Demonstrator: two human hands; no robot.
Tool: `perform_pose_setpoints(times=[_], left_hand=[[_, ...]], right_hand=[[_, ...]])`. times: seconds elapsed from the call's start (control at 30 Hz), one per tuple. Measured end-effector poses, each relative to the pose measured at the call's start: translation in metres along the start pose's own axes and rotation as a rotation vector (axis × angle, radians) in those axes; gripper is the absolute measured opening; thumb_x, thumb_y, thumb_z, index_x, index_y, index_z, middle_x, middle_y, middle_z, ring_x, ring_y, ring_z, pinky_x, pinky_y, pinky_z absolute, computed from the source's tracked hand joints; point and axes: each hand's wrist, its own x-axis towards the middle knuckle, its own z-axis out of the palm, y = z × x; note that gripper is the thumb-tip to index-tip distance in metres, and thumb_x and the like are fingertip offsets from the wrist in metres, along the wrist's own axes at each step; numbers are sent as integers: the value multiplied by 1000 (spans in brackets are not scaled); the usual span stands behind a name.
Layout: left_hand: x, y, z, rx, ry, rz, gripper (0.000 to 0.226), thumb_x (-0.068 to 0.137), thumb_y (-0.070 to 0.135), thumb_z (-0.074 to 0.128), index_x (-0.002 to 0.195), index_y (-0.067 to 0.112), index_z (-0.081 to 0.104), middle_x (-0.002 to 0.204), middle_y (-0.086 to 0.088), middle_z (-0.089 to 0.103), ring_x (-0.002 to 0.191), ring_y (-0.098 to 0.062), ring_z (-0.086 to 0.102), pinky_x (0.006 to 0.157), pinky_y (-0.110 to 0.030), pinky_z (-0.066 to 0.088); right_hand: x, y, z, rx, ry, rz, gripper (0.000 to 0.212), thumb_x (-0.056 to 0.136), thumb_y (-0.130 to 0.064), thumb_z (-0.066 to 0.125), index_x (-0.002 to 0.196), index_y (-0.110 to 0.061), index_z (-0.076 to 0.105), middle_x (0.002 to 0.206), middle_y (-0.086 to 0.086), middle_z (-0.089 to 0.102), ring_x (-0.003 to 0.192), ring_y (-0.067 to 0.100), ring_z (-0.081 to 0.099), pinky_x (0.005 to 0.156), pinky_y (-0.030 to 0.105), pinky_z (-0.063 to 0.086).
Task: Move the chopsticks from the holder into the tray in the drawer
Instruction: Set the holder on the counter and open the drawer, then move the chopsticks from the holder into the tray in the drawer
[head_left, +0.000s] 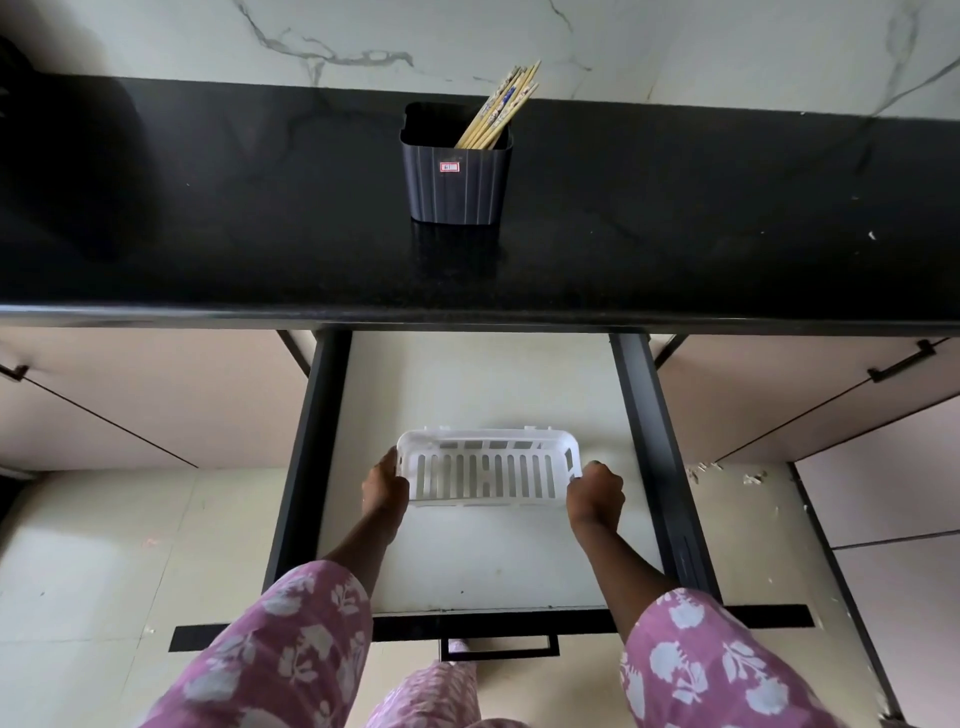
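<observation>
while the left hand (385, 486) and the right hand (596, 496) each grasp one short end of a white slatted plastic tray (488, 475), fingers curled round its rim, the tray sits over the middle of the pale floor of an open, black-sided drawer (323, 441); whether it rests on that floor or is held just above it cannot be told. nothing lies in the tray. the bundle of light wooden chopsticks (501, 109) stands in a dark ribbed rectangular plastic holder (456, 176), leaning toward its right rear corner with the tips rising above the rim. the holder, which bears a small red sticker (449, 167) on its near face, stands upright on a glossy black stone countertop (208, 218), well apart from the drawer below. behind the countertop runs a white marble wall (467, 31) with grey veins. both forearms emerge from pink floral sleeves (291, 639). beige cabinet fronts (130, 405) flank the drawer.
</observation>
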Motion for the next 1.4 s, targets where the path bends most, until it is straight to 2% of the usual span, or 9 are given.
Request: perform_pose_setpoints(times=[0.17, 0.3, 0.4, 0.53, 0.73, 0.9, 0.97, 1.1, 1.4], left_hand=[[-4, -3, 7, -35, 5, -36, 69, 74, -13, 30, 135, 14, 48, 129, -17, 56, 117, -36, 50, 95, -40, 42], [-5, 6, 8, -112, 106, -61, 64, 79, -9, 37, 139, 12, 43, 133, -15, 54, 120, -33, 49, 98, -34, 39], [3, 34, -3, -139, 297, 66, 54, 84, -6, 40, 134, 10, 46, 126, -12, 60, 117, -30, 53, 95, -34, 41], [29, 90, -29, -49, 511, 381, 40, 89, -2, 36, 121, 10, 57, 107, -10, 64, 104, -25, 53, 84, -31, 39], [87, 158, -56, 326, 361, 571, 47, 96, 25, 42, 141, 14, 37, 146, -10, 37, 134, -29, 29, 113, -42, 18], [114, 160, -55, 685, 173, 585, 55, 96, 52, 28, 147, 34, 18, 156, 8, 17, 143, -24, 11, 115, -46, 5], [119, 155, -55, 725, 165, 590, 56, 94, 58, 21, 146, 39, 14, 156, 12, 12, 144, -23, 6, 115, -45, 4], [126, 153, -54, 724, 109, 577, 72, 82, 76, 21, 145, 45, 8, 157, 15, 4, 144, -23, -4, 114, -47, 1], [124, 159, -53, 805, 89, 465, 96, 62, 89, 37, 141, 53, -3, 157, -3, -15, 140, -37, -20, 112, -53, -8]], right_hand=[[4, 4, 5, -45, -10, -25, 26, 89, 0, 43, 64, -7, 39, 99, 24, 63, 92, 41, 61, 69, 34, 48], [4, -4, 1, -133, 26, -44, 14, 89, -9, 48, 97, -1, 57, 103, 19, 65, 94, 39, 63, 71, 34, 50], [12, -31, -12, -174, 201, -279, 19, 89, -18, 55, 101, -3, 59, 96, 18, 69, 91, 35, 65, 66, 35, 52], [28, -108, -40, -60, 456, -687, 9, 78, -6, 70, 84, -2, 66, 75, 19, 70, 71, 35, 67, 51, 33, 52], [55, -242, -72, 30, 365, -834, 38, 89, -23, 61, 124, -7, 54, 121, 17, 57, 111, 34, 56, 87, 38, 49], [75, -312, -85, -15, 231, -749, 68, 85, -22, 68, 142, -29, 32, 149, 20, 21, 132, 42, 36, 93, 45, 52], [85, -327, -87, -2, 174, -690, 60, 86, -19, 67, 138, -26, 38, 150, 21, 21, 131, 43, 38, 92, 45, 52], [98, -347, -90, 109, 154, -676, 45, 87, -13, 65, 126, -19, 45, 123, 18, 54, 107, 38, 59, 81, 44, 54], [112, -354, -95, 185, 187, -616, 21, 85, -16, 69, 100, -2, 66, 112, 19, 61, 99, 35, 64, 68, 31, 47]])
